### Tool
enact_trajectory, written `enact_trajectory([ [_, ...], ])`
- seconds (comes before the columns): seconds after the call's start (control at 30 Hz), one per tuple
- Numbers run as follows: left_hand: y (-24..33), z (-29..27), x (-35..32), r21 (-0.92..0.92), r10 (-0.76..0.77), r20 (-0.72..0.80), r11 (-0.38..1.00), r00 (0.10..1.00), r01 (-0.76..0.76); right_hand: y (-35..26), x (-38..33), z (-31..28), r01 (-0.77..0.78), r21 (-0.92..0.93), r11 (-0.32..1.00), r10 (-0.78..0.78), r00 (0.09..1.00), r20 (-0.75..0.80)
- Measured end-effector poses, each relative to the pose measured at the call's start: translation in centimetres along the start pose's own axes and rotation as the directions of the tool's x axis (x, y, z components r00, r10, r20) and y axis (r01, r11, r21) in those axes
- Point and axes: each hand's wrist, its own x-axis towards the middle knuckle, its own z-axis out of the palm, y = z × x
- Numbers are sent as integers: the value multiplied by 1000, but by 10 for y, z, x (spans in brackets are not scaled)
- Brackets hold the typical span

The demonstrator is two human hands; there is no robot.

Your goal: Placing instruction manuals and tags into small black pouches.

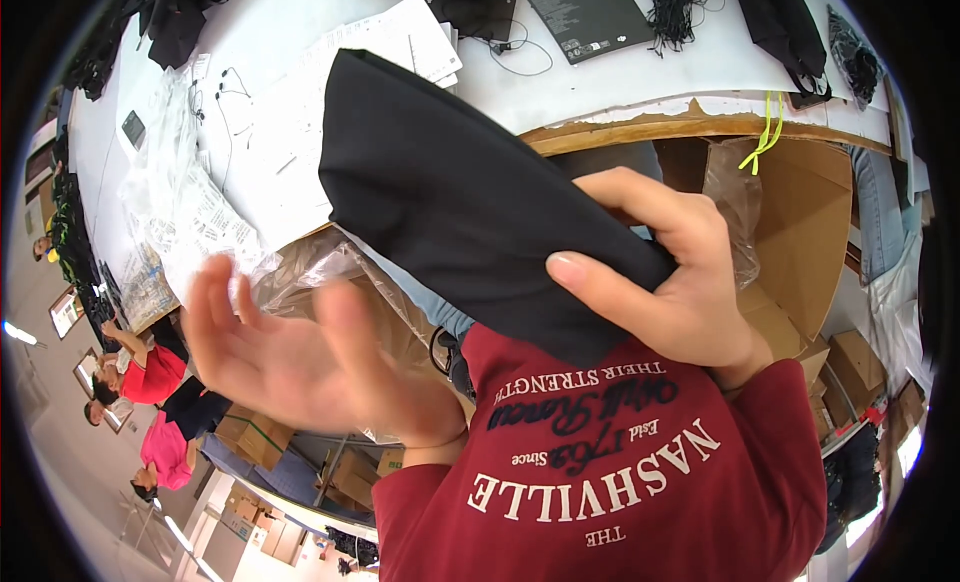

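Below the white table [600,82], the right hand [670,282] pinches a folded black cloth [460,192] by its lower end, thumb on top, fingers curled behind; the cloth slants up over the table's edge. Left of the cloth, the left hand [300,352] is open and blurred, holding nothing. Clear plastic bags [180,202] lie on the table's left part; a cardboard box [800,222] stands under its right edge.

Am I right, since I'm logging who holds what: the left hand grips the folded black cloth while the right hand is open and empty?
No, the hands are swapped. In the head view, the right hand grips the folded black cloth, thumb on top and fingers behind it. The left hand is open and empty, blurred, just beside the cloth.
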Motion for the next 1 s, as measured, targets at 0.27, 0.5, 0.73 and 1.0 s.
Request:
enact_trajectory([
  [0.27,16,-4,-2,-125,132,727,990,674,-59,-11,3,-8,36,-24,999,-32,987,159],
  [0.5,10,-3,-7,-261,129,711,961,692,90,-13,1,-11,9,83,996,-22,989,149],
  [0.73,19,2,-12,-344,-71,669,853,740,393,-13,2,-9,-1,121,993,-17,989,146],
  [1.0,22,6,-14,-348,-71,669,850,740,396,-14,4,-12,15,69,998,-29,977,210],
])
